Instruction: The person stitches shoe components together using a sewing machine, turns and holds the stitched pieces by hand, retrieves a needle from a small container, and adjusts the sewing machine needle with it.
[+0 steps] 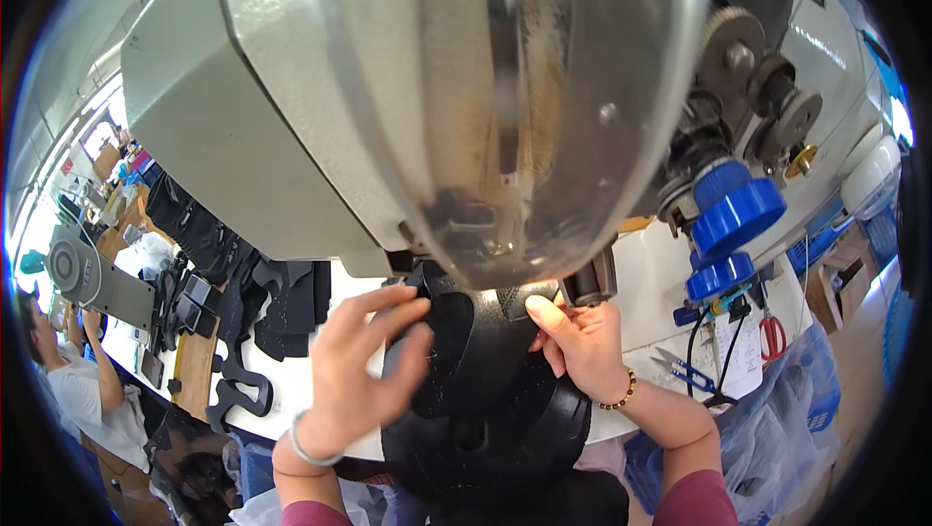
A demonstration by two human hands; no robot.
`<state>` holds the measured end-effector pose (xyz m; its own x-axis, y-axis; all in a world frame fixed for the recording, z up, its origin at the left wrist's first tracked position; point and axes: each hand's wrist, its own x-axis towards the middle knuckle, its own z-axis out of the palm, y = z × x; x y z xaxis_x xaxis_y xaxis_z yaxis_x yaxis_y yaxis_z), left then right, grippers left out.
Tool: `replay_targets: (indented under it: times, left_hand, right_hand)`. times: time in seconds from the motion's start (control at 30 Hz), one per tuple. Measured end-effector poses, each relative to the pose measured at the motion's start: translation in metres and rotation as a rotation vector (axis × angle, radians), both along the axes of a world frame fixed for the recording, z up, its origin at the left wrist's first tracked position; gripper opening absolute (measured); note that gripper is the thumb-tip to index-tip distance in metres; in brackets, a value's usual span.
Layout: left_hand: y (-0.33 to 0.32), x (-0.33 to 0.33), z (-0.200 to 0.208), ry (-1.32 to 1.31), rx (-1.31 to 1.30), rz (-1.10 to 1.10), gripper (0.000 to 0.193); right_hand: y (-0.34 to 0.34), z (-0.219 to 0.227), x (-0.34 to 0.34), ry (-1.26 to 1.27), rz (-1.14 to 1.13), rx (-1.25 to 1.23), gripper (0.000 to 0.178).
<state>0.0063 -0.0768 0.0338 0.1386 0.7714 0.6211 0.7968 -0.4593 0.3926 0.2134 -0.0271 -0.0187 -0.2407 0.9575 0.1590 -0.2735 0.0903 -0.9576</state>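
A black, leather-like workpiece (493,356) with curved straps and a broad rounded lower part lies under the head of a grey sewing machine (252,128). Its upper end runs beneath a clear plastic guard (544,157), which hides the needle area. My right hand (587,344) pinches the workpiece's right edge, thumb on top and fingers curled under. To the left of it, my left hand (361,361) is slightly blurred, its fingers stretched and apart, with nothing between them. Those fingertips are close to the workpiece's upper left edge; whether they touch it, I cannot tell.
Blue knobs (738,220) jut out on the machine's right. Blue-handled scissors (687,371) and red-handled scissors (772,337) are on the white table's right side. Black cut pieces (286,312) lie left. A clear plastic bag (782,429) hangs lower right. Another person (92,395) sits far left.
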Motion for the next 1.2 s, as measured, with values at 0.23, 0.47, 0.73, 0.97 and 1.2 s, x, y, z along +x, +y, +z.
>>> replay_targets:
  times: [0.23, 0.47, 0.73, 0.97, 1.2]
  left_hand:
    - [-0.009, 0.045, -0.062, 0.344, 0.204, -0.067, 0.055]
    - [0.000, 0.042, -0.055, 0.333, 0.340, -0.078, 0.053]
    - [0.002, 0.043, -0.057, 0.303, 0.381, -0.068, 0.055]
    - [0.001, 0.043, -0.048, 0.367, 0.381, -0.037, 0.050]
    - [0.003, 0.040, -0.031, 0.407, 0.439, -0.097, 0.045]
  right_hand:
    - [-0.004, 0.007, -0.005, -0.027, 0.024, -0.036, 0.026]
    - [-0.013, -0.012, 0.000, 0.065, 0.197, -0.032, 0.020]
    - [-0.011, -0.009, 0.003, 0.094, 0.229, -0.035, 0.021]
    - [-0.006, -0.010, 0.001, 0.132, 0.243, -0.114, 0.022]
    - [0.031, -0.001, 0.019, 0.180, 0.180, -0.175, 0.026]
